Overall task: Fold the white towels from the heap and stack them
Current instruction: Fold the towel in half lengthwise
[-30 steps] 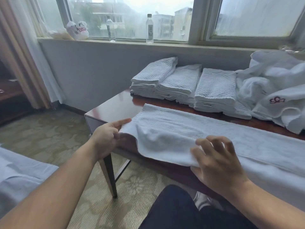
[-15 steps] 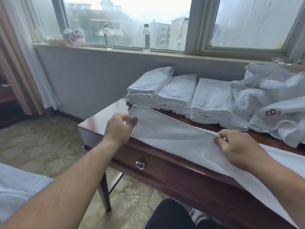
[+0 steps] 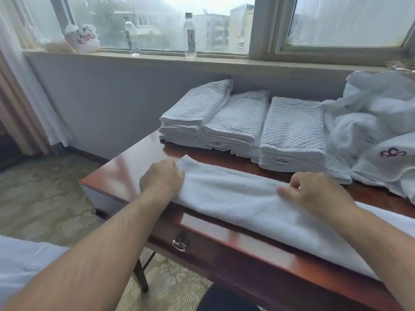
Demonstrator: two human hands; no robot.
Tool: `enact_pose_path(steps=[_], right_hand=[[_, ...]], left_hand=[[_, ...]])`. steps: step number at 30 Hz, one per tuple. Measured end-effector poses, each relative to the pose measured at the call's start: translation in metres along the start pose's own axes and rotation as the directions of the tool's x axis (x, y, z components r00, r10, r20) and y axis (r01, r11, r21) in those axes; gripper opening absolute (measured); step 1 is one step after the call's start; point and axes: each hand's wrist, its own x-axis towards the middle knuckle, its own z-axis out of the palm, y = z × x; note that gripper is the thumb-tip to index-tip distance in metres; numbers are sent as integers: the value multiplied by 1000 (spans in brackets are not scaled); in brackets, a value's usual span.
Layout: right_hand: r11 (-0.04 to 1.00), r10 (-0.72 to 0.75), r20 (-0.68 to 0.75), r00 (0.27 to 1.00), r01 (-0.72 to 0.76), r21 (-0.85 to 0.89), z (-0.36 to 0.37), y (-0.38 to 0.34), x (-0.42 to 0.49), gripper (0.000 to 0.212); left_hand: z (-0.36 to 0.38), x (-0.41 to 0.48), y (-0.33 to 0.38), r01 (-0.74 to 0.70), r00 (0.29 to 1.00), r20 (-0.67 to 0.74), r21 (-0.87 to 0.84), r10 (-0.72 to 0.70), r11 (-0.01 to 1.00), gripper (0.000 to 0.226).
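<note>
A long white towel (image 3: 235,198) lies folded lengthwise along the front of the red-brown wooden table (image 3: 125,169). My left hand (image 3: 162,178) grips the towel's left end with curled fingers. My right hand (image 3: 314,191) pinches its far folded edge near the middle. Behind the towel stand three stacks of folded white towels (image 3: 289,131). The heap of unfolded white towels (image 3: 377,131), one with a red embroidered logo, fills the table's right end.
Two water bottles (image 3: 190,37) and a white plastic bag (image 3: 83,39) stand on the window sill behind the table. The table has a drawer with a metal ring handle (image 3: 179,244). A bed corner (image 3: 22,261) is at lower left, patterned carpet below.
Both hands carried the towel's near edge up and over to the far side, folding it lengthwise. The towel now lies narrower and flat on the table.
</note>
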Motion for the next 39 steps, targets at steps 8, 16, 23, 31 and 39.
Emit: enact_pose_path(steps=[8,16,23,31,39], right_hand=[[994,-5,3,1000,4,108,-4,14,-38,30],[973,62,-367,928,-138,-186,-25,94,-161,29],[921,193,-445,874,-317,-224,-44,160,-225,34],[861,257,-560,788,-450,-239,-69,208,-254,39],[877,476,-464,747,-366,312,-110,272,-233,15]], left_hand=[[2,-47,41,-484,875,7,31,484,875,41],[34,-134,154,-835,472,166,-232,866,500,56],[68,-193,230,-911,276,173,-266,946,314,58],[82,-242,281,-931,215,192,-256,958,260,46],[79,-221,310,-916,307,115,-235,945,326,40]])
